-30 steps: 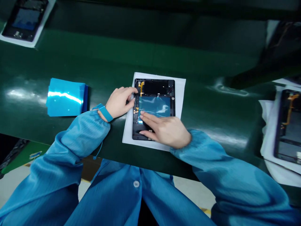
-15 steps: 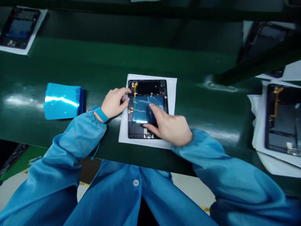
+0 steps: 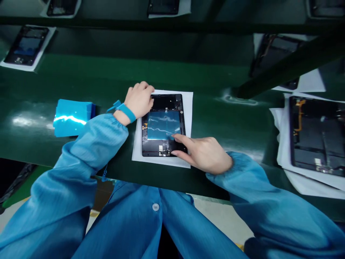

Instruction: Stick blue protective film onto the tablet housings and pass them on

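Observation:
An opened black tablet body (image 3: 163, 144) lies on a white sheet (image 3: 188, 108) on the green belt in front of me. A blue film (image 3: 162, 125) covers its middle. My left hand (image 3: 140, 99) curls over the tablet's top left corner, its fingers bent onto the edge. A blue strap circles that wrist. My right hand (image 3: 205, 153) rests at the tablet's lower right, forefinger stretched onto the film's lower right corner, thumb along the bottom edge.
A stack of blue films (image 3: 72, 117) lies on the belt to the left. Another open tablet (image 3: 315, 135) on white sheets sits at the right. More tablets (image 3: 27, 45) lie farther back. A dark bar (image 3: 283, 66) crosses the upper right.
My left hand slid from the tablet's left edge up to its top left corner. My right hand drew back from the film's middle to its lower right corner.

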Demonstrator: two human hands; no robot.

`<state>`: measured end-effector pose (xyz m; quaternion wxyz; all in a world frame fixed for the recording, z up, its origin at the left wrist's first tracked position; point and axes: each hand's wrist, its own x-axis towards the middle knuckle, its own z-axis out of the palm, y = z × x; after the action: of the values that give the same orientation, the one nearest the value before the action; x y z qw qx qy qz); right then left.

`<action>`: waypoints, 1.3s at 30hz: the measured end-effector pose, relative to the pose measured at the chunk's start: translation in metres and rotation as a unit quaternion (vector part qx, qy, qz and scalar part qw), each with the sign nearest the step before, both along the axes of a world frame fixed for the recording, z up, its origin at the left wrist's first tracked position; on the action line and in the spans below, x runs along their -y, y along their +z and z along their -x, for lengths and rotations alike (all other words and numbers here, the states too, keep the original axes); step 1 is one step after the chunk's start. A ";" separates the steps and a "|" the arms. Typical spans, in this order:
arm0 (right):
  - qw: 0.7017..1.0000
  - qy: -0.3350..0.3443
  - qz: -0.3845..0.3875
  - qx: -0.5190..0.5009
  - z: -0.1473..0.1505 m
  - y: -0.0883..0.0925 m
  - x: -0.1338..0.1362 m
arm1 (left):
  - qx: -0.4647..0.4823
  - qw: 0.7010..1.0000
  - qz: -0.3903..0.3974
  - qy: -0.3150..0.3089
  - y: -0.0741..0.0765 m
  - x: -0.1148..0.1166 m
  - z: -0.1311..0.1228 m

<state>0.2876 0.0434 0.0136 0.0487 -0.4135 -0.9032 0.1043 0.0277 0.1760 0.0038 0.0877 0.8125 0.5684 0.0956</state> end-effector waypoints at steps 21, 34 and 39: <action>0.910 -0.258 0.074 -0.315 -0.009 -0.046 -0.017 | 0.066 0.995 0.006 -0.080 0.019 -0.022 0.026; 0.850 -0.266 0.234 -0.390 0.012 -0.044 -0.053 | 0.184 0.960 -0.207 0.050 0.055 -0.017 0.071; 0.847 -0.329 0.148 -0.391 0.027 -0.051 -0.142 | 0.230 0.945 -0.231 0.028 0.022 0.017 0.062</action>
<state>0.2605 0.1849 -0.0378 0.3676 -0.6137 -0.5944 0.3674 -0.0341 0.1588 0.0262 0.0238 0.7503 0.5174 0.4110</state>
